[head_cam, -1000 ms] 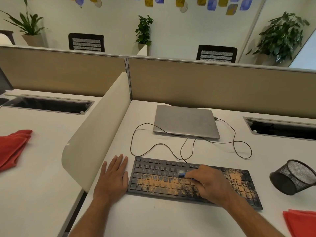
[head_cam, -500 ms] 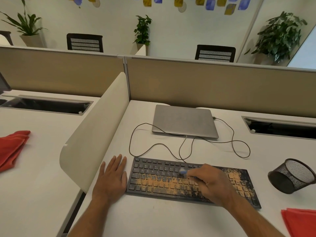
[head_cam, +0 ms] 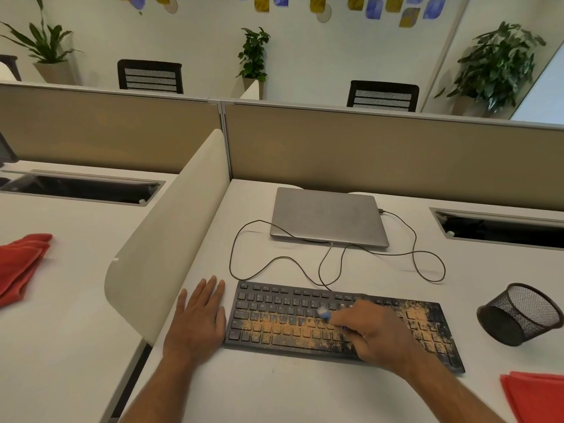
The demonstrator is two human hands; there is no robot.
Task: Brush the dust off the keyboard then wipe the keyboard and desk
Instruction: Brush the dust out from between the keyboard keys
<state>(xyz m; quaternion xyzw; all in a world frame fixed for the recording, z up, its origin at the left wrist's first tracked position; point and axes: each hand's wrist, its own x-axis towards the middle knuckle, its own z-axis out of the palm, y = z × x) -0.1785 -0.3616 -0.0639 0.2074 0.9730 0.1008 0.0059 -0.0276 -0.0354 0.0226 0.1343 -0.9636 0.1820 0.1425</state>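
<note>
A black keyboard (head_cam: 293,315) lies on the white desk (head_cam: 274,389), with orange dust spread over its lower rows and right end. My right hand (head_cam: 378,337) hovers over the keyboard's middle and grips a small blue brush (head_cam: 325,313), its pale bristle tip blurred over the keys. My left hand (head_cam: 198,319) rests flat on the desk, fingers straight, touching the keyboard's left edge. A folded red cloth (head_cam: 537,395) lies at the desk's front right corner.
A closed grey laptop (head_cam: 328,218) sits behind the keyboard, its cable (head_cam: 427,264) looping across the desk. A black mesh cup (head_cam: 518,315) lies tipped at the right. A cream divider (head_cam: 171,239) bounds the left side; another red cloth (head_cam: 21,264) lies on the neighbouring desk.
The brush tip has shifted a little over the middle keys with my right hand. My left hand stays flat beside the keyboard.
</note>
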